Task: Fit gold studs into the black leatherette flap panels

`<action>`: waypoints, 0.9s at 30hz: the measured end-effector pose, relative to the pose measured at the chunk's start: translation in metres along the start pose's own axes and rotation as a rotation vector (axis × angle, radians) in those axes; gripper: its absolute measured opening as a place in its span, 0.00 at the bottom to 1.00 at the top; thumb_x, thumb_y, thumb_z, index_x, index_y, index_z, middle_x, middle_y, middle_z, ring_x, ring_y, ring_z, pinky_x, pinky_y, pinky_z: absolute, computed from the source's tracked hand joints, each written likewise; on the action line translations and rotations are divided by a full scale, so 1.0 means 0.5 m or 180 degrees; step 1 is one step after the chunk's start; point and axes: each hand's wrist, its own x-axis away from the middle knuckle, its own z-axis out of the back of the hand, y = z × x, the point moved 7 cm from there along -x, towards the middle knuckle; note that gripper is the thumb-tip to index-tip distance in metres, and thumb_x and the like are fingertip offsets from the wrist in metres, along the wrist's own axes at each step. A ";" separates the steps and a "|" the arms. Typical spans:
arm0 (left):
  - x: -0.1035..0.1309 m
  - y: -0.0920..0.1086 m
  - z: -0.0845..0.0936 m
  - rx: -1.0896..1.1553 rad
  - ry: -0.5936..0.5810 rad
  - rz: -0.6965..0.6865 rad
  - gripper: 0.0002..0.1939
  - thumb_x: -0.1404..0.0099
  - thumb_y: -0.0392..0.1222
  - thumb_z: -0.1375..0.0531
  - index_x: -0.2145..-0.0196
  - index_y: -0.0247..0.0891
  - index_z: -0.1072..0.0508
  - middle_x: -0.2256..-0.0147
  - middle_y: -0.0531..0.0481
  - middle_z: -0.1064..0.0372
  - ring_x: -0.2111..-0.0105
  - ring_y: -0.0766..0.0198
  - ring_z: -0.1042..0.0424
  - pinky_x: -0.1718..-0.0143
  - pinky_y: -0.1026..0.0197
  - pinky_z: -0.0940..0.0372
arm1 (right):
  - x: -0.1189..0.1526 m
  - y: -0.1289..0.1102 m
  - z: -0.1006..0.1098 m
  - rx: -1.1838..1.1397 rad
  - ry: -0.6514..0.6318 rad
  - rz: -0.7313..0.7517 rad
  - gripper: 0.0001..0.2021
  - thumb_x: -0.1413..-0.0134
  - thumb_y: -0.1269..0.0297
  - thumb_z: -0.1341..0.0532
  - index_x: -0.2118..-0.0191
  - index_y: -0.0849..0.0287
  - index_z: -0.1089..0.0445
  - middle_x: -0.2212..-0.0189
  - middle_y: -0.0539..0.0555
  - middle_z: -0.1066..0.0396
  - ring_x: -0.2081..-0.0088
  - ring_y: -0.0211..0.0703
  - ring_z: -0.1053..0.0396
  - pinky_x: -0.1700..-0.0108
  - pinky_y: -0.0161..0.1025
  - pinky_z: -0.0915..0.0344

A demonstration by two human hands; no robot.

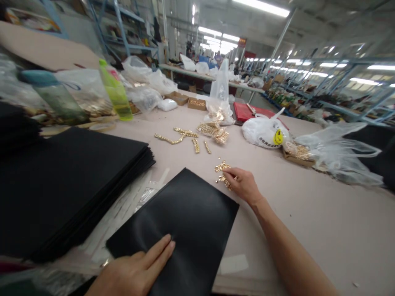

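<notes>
A black, smooth, leather-like sheet [197, 213] lies at an angle on the table's near edge. My left hand [132, 267] rests on it, index and middle fingers stretched out flat; a small dark spot shows at the fingertips. Past the sheet's right corner, my right hand [242, 183] is over a loose pile of small gold metal pieces [222, 166], thumb and fingertips pinched together. Whatever is between those fingertips is hidden. Gold strips of joined pieces [168, 139] lie farther back, beside clear bags of gold pieces [220, 135].
A thick stack of black sheets [68, 172] fills the left side. Behind it stand a green bottle [115, 92] and a teal-lidded bottle [55, 96]. A white plastic bag [265, 131], a small open box [298, 158] and a red folder [253, 112] sit toward the right.
</notes>
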 end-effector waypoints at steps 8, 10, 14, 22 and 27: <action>0.000 0.016 -0.009 0.0003 -0.1060 -0.0195 0.47 0.54 0.25 0.48 0.34 0.30 0.46 0.33 0.36 0.54 0.66 0.58 0.22 0.69 0.54 0.24 | 0.107 -0.116 -0.070 -0.2191 -0.0701 -0.2129 0.16 0.54 0.54 0.31 0.64 0.62 0.20 0.78 0.53 0.25 0.76 0.41 0.28 0.72 0.38 0.29; -0.001 0.018 -0.013 -0.0023 -0.0915 -0.0318 0.42 0.50 0.25 0.47 0.35 0.29 0.44 0.34 0.34 0.49 0.67 0.58 0.22 0.72 0.55 0.24 | 0.134 -0.162 -0.095 -0.2372 -0.0978 -0.2245 0.15 0.54 0.55 0.31 0.64 0.62 0.20 0.79 0.51 0.26 0.76 0.39 0.29 0.71 0.36 0.30; 0.003 0.022 -0.002 -0.0144 -0.0369 -0.0433 0.33 0.42 0.23 0.50 0.38 0.28 0.38 0.39 0.36 0.37 0.73 0.61 0.24 0.79 0.58 0.26 | 0.170 -0.228 -0.139 -0.2331 -0.1424 -0.2236 0.10 0.52 0.59 0.32 0.65 0.60 0.21 0.77 0.50 0.27 0.75 0.35 0.33 0.71 0.34 0.35; 0.017 0.019 0.006 0.0055 0.0211 -0.0253 0.27 0.37 0.26 0.50 0.41 0.30 0.33 0.42 0.40 0.32 0.78 0.63 0.28 0.84 0.59 0.31 | 0.184 -0.278 -0.175 -0.2226 -0.1804 -0.2700 0.11 0.53 0.60 0.31 0.66 0.62 0.25 0.78 0.48 0.29 0.75 0.36 0.33 0.70 0.34 0.35; 0.023 0.020 0.002 0.0262 0.0387 -0.0316 0.23 0.34 0.30 0.49 0.43 0.28 0.31 0.43 0.38 0.31 0.78 0.63 0.29 0.84 0.59 0.32 | 0.185 -0.295 -0.172 -0.1545 -0.2211 -0.2575 0.08 0.48 0.62 0.35 0.68 0.61 0.22 0.78 0.49 0.29 0.74 0.36 0.33 0.70 0.34 0.36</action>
